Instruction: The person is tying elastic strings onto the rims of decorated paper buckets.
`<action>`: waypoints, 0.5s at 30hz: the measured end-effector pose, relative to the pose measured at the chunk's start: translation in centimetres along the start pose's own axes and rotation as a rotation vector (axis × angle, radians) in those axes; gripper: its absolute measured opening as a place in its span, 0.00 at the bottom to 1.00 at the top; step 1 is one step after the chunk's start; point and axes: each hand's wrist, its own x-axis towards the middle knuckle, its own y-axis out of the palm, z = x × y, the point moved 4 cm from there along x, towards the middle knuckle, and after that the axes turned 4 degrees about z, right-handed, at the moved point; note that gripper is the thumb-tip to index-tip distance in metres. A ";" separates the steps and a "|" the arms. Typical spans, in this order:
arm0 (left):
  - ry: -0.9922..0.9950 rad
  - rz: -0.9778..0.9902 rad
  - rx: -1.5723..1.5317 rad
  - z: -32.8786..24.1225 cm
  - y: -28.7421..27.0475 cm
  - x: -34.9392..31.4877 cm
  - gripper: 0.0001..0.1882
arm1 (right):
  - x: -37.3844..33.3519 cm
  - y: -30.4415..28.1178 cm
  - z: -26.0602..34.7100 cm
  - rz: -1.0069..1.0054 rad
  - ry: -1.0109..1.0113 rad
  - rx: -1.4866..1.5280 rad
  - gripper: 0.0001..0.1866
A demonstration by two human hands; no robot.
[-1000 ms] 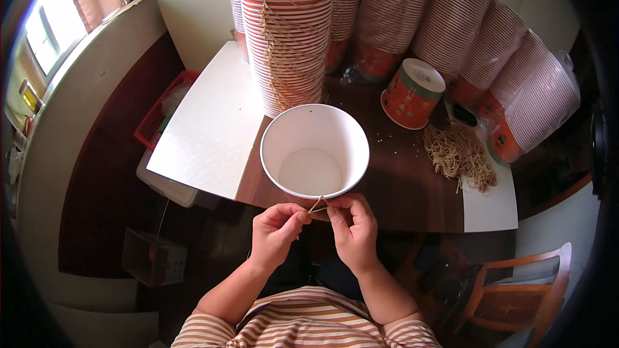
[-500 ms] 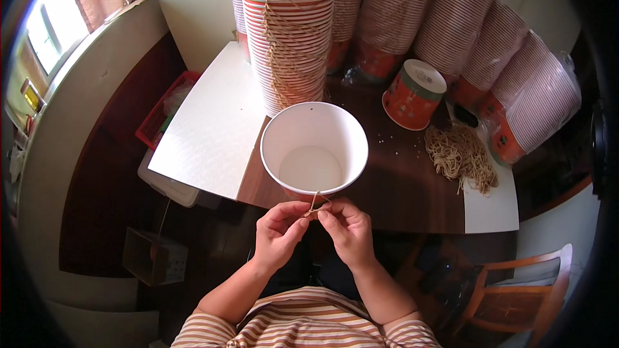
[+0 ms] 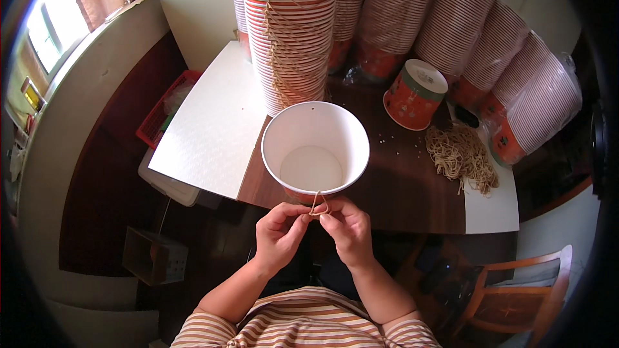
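Observation:
A white-lined paper bucket stands upright at the table's front edge, its mouth toward me. A thin tan cord comes from its near rim and forms a small loop just in front of it. My left hand pinches the cord between thumb and fingertips. Close beside it, my right hand pinches the same cord, with the fingertips of both hands almost touching. A small dark hole shows in the bucket's far wall, near the rim.
Behind the bucket rises a tall stack of nested buckets with cords hanging down its side. An upside-down orange bucket and a heap of tan cords lie to the right. Plastic-wrapped bucket stacks line the back. A wooden chair stands lower right.
The cord between my fingertips has opened into a wider loop. Both hands stay in nearly the same place, and the bucket has hardly moved.

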 end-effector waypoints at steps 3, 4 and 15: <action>0.061 -0.012 0.034 -0.1 -0.1 0.0 0.05 | -0.1 0.1 0.3 0.015 0.013 0.098 0.06; 0.082 -0.011 0.075 -0.4 -0.1 0.1 0.05 | -0.1 0.1 0.2 0.008 0.016 0.040 0.06; 0.060 0.019 -0.081 -0.7 0.8 0.5 0.09 | -0.1 0.2 0.4 0.008 0.013 -0.107 0.04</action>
